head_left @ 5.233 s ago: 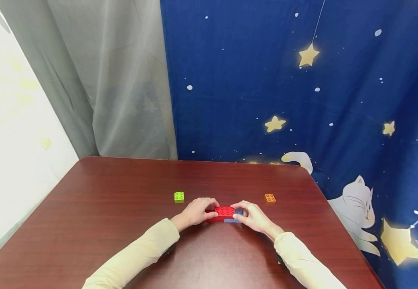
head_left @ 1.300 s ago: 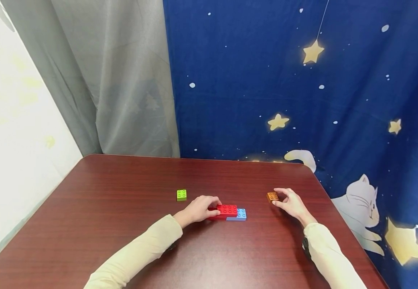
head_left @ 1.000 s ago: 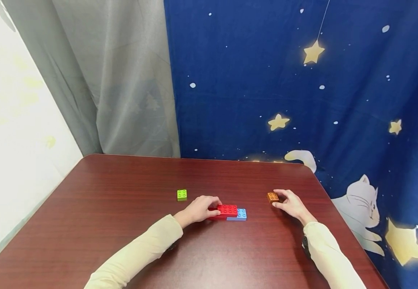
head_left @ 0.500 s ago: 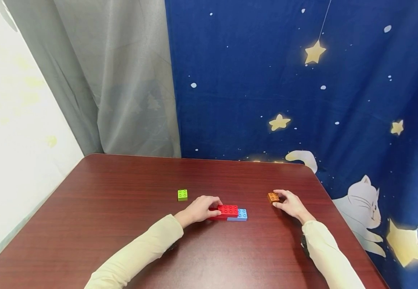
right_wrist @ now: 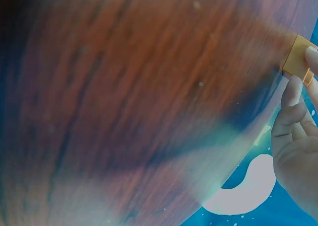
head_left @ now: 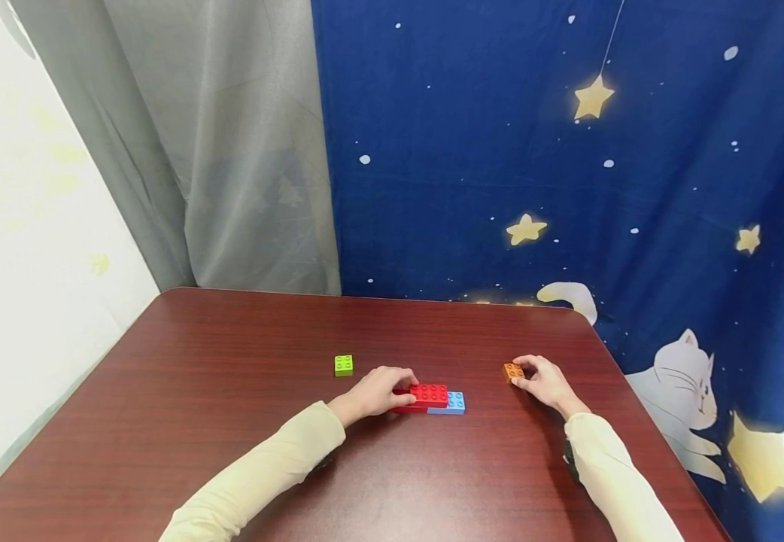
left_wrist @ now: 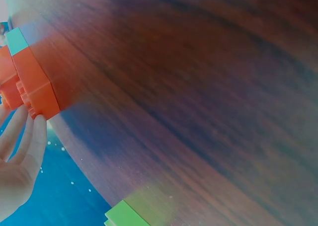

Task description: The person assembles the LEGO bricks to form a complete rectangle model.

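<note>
Near the middle of the table, a red eight-stud toy brick (head_left: 429, 394) sits on top of a lower red brick (left_wrist: 37, 84) and a light blue brick (head_left: 456, 403), which sticks out on its right. My left hand (head_left: 373, 391) holds the stack at its left end, with thumb in front and fingers behind. Farther right, my right hand (head_left: 546, 382) pinches a small orange four-stud brick (head_left: 513, 372) between thumb and fingers. That orange brick (right_wrist: 296, 57) also shows in the right wrist view, low against the tabletop; I cannot tell whether it touches the wood.
A lime green four-stud brick (head_left: 343, 366) lies beyond and left of the stack. The dark red wooden table (head_left: 229, 361) ends at a far edge before a grey curtain (head_left: 263, 188) and a blue starry curtain (head_left: 446, 150).
Since the oldest frame, my right hand has left the stack and moved right to the orange brick, which it now pinches. My left hand stays on the stack. The last second shows almost no motion.
</note>
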The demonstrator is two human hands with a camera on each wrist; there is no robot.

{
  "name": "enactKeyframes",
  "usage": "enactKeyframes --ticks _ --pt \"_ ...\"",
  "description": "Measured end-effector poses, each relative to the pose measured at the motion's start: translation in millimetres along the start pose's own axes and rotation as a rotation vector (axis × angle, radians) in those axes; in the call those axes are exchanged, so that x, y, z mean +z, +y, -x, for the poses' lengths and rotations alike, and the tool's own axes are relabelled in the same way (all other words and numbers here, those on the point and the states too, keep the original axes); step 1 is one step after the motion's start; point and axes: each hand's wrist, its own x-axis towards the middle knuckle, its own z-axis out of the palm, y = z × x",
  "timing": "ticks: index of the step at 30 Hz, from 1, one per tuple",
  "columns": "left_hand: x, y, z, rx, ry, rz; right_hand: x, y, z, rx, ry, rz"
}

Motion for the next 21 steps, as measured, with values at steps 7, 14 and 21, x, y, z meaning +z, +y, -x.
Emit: enactKeyframes --ticks 7,14,21 --pt "-0.4 0.2 0.4 -0.009 -0.004 0.005 -1.1 0.4 2.8 0.018 0.011 0.008" --pt "-0.5 0.6 0.3 -0.013 -0.008 0.006 -1.1 0.8 5.4 0.057 0.003 -0.010" --pt "0.2 -0.7 -0.2 -0.002 -0.006 -0.001 -1.0 -1.1 7.3 0.055 0.001 -0.022"
